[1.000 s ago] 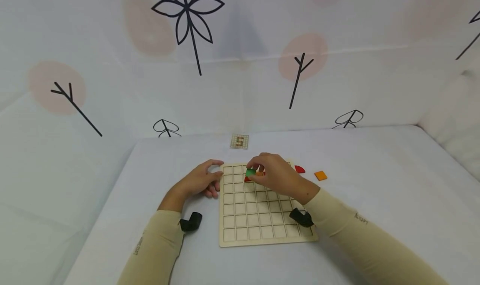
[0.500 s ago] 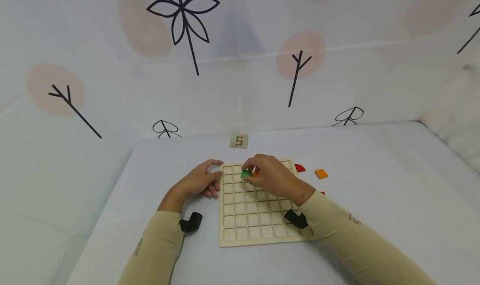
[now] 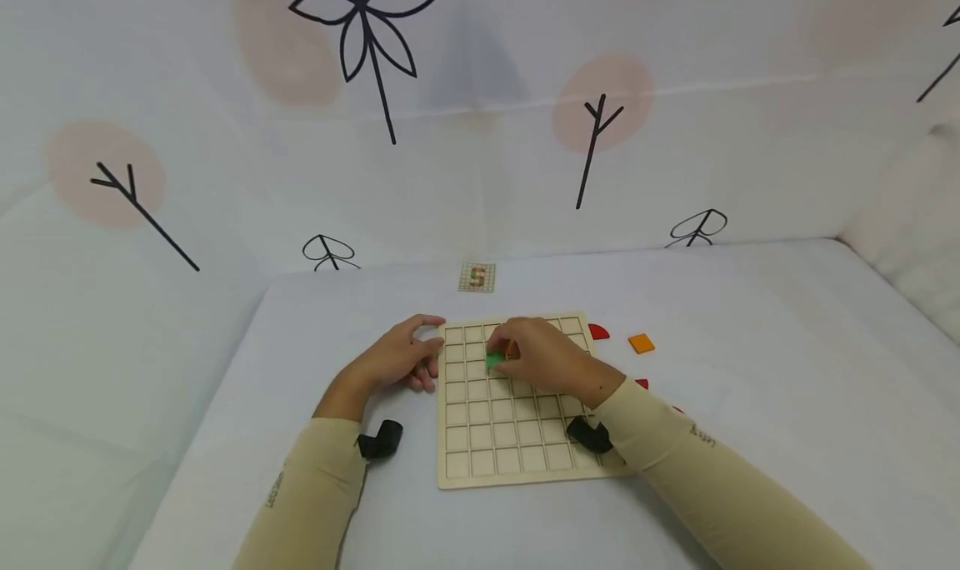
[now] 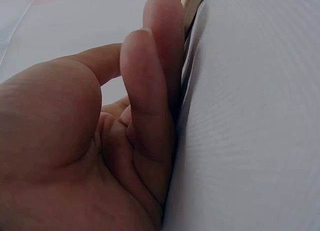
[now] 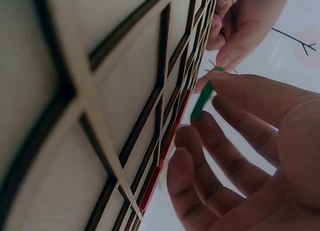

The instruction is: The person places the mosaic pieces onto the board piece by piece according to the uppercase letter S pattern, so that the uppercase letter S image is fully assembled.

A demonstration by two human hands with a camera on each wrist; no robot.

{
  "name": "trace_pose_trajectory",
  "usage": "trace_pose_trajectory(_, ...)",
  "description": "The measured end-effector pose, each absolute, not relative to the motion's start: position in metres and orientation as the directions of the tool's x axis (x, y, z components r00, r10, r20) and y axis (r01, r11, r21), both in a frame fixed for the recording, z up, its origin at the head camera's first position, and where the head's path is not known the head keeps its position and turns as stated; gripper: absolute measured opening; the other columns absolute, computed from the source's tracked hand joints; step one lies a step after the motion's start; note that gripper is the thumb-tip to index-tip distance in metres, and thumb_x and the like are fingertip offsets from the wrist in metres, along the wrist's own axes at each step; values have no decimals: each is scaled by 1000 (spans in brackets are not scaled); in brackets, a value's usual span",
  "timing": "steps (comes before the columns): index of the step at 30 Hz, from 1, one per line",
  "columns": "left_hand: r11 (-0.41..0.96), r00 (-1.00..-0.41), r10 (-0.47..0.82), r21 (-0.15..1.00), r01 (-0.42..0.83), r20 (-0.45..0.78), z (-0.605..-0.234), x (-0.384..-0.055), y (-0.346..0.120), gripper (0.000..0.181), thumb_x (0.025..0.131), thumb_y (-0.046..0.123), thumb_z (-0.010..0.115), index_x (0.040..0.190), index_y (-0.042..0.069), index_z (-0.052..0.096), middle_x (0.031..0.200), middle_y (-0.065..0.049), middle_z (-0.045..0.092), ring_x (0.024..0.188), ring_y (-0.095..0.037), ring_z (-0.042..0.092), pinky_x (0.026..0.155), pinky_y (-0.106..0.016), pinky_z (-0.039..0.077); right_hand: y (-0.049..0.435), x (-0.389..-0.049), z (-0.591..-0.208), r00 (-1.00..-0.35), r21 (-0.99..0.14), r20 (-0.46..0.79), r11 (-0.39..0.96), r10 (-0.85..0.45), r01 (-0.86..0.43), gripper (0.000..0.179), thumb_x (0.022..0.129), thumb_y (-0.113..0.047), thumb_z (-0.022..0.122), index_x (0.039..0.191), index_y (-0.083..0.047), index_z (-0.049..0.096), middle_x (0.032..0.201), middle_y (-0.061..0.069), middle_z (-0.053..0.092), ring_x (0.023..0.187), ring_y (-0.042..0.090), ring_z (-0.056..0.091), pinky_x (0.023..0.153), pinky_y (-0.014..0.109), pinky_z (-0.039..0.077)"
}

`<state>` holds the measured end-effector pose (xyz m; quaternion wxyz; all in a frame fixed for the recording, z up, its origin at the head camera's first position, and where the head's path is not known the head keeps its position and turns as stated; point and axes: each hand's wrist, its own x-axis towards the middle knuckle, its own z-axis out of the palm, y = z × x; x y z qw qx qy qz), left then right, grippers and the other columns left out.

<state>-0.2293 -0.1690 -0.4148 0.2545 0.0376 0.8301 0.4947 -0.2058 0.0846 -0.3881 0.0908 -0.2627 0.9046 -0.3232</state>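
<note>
My right hand (image 3: 551, 357) pinches a small green tile (image 3: 495, 360) between thumb and fingers, over the upper part of a pale wooden grid board (image 3: 483, 462). In the right wrist view the green tile (image 5: 202, 98) is tilted and stands off the board's surface. Red pieces (image 5: 175, 126) lie in the grid below it, and a bit of orange (image 3: 513, 350) shows beside the right fingers. At the board's left edge rests my left hand (image 3: 397, 357), its thumb and index finger touching the edge and its other fingers loosely bent. The right hand hides part of the grid.
Right of the board lie a red quarter-round piece (image 3: 598, 332), an orange square tile (image 3: 641, 342) and another red piece (image 3: 642, 384), partly hidden by the sleeve. A small card with an S-shaped pattern (image 3: 477, 277) lies beyond the board, before the patterned cloth backdrop.
My right hand has shifted slightly left, then a little nearer to me, carrying the green tile over the grid. My left hand stays at the board's edge.
</note>
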Motion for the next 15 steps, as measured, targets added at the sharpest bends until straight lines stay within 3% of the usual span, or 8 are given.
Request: trace_pose_trajectory(15,515,-870,309,837,-186,-384,-416,-231,-170,47,105,28,53,150,24,38,77,-8,67,58,-17,67,56,-28,55,86,-209,-395,-816,-616,-23,651,-578,-444,13,88,-11,76,100,-14,73,96,-3,68,85,13,59,79,28,51)
